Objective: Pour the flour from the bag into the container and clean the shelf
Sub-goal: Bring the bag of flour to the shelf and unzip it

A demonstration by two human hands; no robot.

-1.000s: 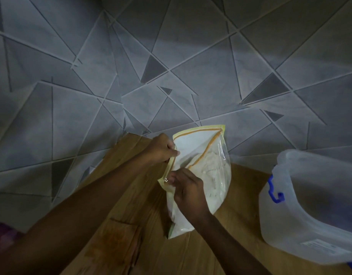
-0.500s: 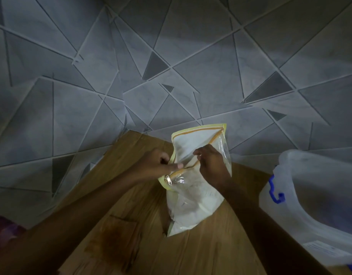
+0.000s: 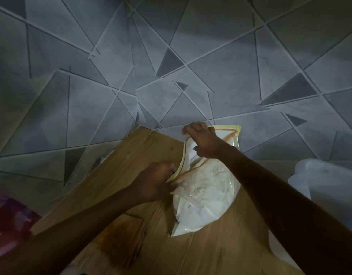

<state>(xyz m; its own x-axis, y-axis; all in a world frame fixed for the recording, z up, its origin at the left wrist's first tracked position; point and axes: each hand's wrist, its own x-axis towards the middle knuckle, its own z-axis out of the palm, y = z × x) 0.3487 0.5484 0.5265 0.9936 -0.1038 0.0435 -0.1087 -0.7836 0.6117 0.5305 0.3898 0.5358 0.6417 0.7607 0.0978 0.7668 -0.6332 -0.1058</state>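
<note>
Grey geometric tiling [image 3: 191, 56] fills the backdrop, and below it sits the wooden shelf [image 3: 155, 155], dimly lit, with a darker stained patch near its front. On it stands the flour bag [image 3: 207, 195], clear plastic with a yellow zip edge, and its mouth is gaping. The left hand [image 3: 153, 185] has its fingers clenched on the near lip of the opening, low and to the left. The right hand [image 3: 205, 141] has its fingers pinched on the far lip, up by the wall. Flour shows inside, heaped in the lower half.

This looks like the opening step, so the good play is to draw the two lips evenly apart, keep the bag's base planted on the wood, and avoid tugging upward, which would puff flour out. Next call: form one corner into a spout before tipping.

The container [image 3: 318, 185] waits at the right edge, translucent, mostly hidden behind the right forearm, near the bag but not touching.

Count: one bag, one container, one shelf, two hands, both busy.
</note>
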